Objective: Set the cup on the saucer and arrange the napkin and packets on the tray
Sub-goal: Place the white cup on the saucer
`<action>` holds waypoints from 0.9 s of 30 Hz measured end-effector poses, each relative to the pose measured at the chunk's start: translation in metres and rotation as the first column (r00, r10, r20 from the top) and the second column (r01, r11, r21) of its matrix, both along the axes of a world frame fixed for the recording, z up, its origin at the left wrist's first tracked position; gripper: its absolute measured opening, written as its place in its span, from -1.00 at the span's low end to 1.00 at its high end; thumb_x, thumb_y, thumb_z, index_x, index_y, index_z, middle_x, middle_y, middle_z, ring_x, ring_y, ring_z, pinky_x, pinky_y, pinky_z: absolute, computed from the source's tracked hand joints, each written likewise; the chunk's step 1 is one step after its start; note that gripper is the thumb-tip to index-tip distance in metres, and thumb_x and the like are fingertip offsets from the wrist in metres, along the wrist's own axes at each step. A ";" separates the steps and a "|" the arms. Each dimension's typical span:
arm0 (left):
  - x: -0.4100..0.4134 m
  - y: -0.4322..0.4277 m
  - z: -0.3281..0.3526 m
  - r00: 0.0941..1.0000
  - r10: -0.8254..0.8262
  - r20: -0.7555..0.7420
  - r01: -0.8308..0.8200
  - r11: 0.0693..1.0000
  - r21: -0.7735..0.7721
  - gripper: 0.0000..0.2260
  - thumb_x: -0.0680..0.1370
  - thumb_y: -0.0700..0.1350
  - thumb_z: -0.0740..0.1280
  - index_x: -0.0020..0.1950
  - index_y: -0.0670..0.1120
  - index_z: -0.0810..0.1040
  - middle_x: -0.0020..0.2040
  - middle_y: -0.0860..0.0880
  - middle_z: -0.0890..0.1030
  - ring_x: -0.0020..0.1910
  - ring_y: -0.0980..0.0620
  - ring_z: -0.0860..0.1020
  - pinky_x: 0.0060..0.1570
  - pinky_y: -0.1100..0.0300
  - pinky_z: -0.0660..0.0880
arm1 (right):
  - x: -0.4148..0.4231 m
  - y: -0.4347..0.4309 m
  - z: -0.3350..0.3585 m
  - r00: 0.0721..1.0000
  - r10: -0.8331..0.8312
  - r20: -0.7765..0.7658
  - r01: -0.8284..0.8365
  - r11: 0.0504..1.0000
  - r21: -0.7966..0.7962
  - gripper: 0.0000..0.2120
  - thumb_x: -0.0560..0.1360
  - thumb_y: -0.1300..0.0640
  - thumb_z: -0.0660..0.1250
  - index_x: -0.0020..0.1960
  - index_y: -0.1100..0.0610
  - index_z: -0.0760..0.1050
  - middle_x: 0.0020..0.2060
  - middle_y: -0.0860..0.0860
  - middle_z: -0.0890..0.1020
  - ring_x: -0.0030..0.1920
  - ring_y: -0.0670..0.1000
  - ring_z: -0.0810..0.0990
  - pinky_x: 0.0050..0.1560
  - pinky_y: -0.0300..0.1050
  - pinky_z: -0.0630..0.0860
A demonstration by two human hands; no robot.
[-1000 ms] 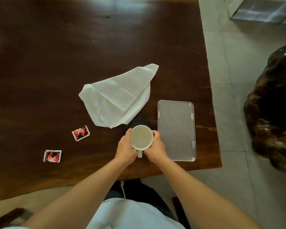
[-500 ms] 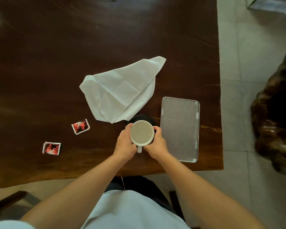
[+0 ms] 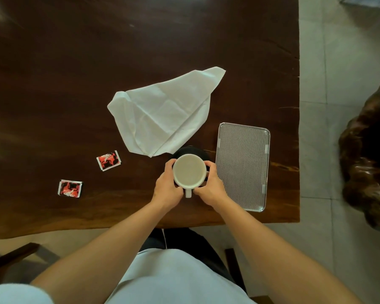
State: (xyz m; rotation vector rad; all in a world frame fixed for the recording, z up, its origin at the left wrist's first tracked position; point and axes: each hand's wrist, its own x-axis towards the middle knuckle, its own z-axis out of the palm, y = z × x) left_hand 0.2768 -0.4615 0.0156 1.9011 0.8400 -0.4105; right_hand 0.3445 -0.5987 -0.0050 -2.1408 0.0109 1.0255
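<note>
Likely a home or tea room: dark slab-wood table (image 3: 75, 73), pale tiled floor (image 3: 338, 106), carved root-wood piece (image 3: 369, 154) beside it.

Saucer (image 3: 185, 150) mostly behind cup (image 3: 189, 170)

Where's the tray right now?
In the head view, the tray lies at the table's right end, just right of the cup held in both hands.

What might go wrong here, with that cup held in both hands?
The cup looks nearly full, so tilting it may spill liquid. The dark saucer is mostly hidden beneath it, so it could land off-centre. The napkin overlaps the saucer's edge and might get trapped or wet.
</note>
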 end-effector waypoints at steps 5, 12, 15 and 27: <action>0.001 0.005 -0.001 0.999 -0.042 -0.033 0.041 0.998 -0.040 -0.27 0.48 -0.25 0.41 0.50 0.17 0.13 0.21 -0.04 0.55 0.10 -0.03 0.55 0.07 0.05 0.53 | 0.000 0.000 0.000 1.000 -0.002 0.007 0.002 1.000 -0.027 -0.13 0.35 0.26 0.53 0.43 -0.16 0.10 -0.04 -0.15 0.46 0.00 -0.01 0.59 -0.01 -0.05 0.61; -0.001 0.019 0.004 0.988 -0.099 -0.118 0.097 0.995 -0.021 -0.16 0.43 -0.37 0.35 0.58 0.15 0.11 0.30 -0.07 0.56 0.06 -0.12 0.61 -0.10 0.06 0.59 | -0.006 -0.008 0.006 0.998 -0.036 -0.042 0.034 0.998 -0.052 -0.14 0.40 0.39 0.46 0.48 -0.13 0.11 0.17 0.03 0.56 -0.06 -0.05 0.64 -0.20 -0.19 0.60; -0.005 0.022 0.006 0.988 -0.101 -0.117 0.099 0.995 -0.023 -0.24 0.45 -0.35 0.35 0.56 0.12 0.21 0.36 -0.05 0.56 0.04 -0.05 0.61 -0.25 0.20 0.54 | -0.011 -0.009 0.008 0.996 -0.068 -0.052 0.064 0.995 -0.081 -0.16 0.43 0.39 0.43 0.52 -0.07 0.11 0.24 0.04 0.57 0.03 -0.03 0.61 -0.17 -0.18 0.59; -0.020 0.033 0.024 0.974 -0.154 -0.163 0.146 0.987 -0.061 -0.45 0.53 -0.27 0.34 0.49 0.06 0.40 0.06 0.01 0.65 0.01 0.01 0.64 0.03 0.08 0.63 | -0.028 -0.017 0.022 0.996 -0.082 0.028 0.086 0.972 -0.218 -0.79 0.55 0.25 0.35 0.16 0.09 0.56 0.02 0.09 0.64 0.02 0.10 0.64 0.05 0.11 0.66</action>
